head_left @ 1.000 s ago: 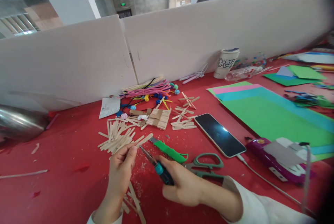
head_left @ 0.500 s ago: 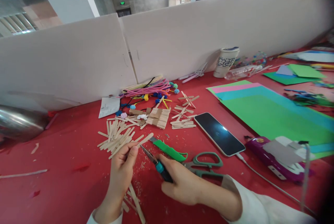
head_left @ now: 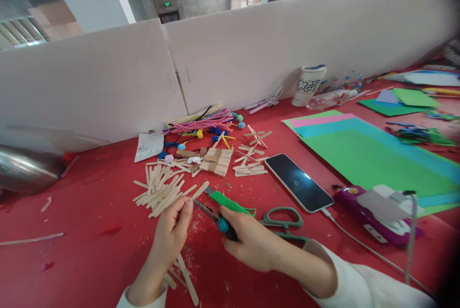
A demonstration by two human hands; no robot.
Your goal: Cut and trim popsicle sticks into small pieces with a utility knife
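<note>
My left hand (head_left: pixel 177 222) is closed, pinching a wooden craft stick (head_left: pixel 201 190) that points up and to the right. In my closed right hand (head_left: pixel 251 241) is a utility knife (head_left: pixel 223 226) with a black and teal handle. Its blade tip lies at the stick, close beside my left fingertips; whether it cuts in, I cannot tell. Just beyond my right hand lies a green utility knife (head_left: pixel 230 201). Grey-green scissors (head_left: pixel 283 217) rest to its right. A pile of craft sticks (head_left: pixel 161 188) spreads beyond my left hand, and a few loose sticks (head_left: pixel 187 279) lie beneath it.
Behind stand bundled sticks (head_left: pixel 216 161), pipe cleaners (head_left: pixel 204 120) and a white partition (head_left: pixel 251 54). To the right are a charging phone (head_left: pixel 299 182), a purple power strip (head_left: pixel 381 224), coloured paper (head_left: pixel 373 154) and a paper cup (head_left: pixel 307 86). Wood shavings dot the red table (head_left: pixel 89 250).
My right hand and the utility knife have shifted slightly, covering more of the green knife's handle. My left hand still pinches the stick. The whole view has moved a little.
</note>
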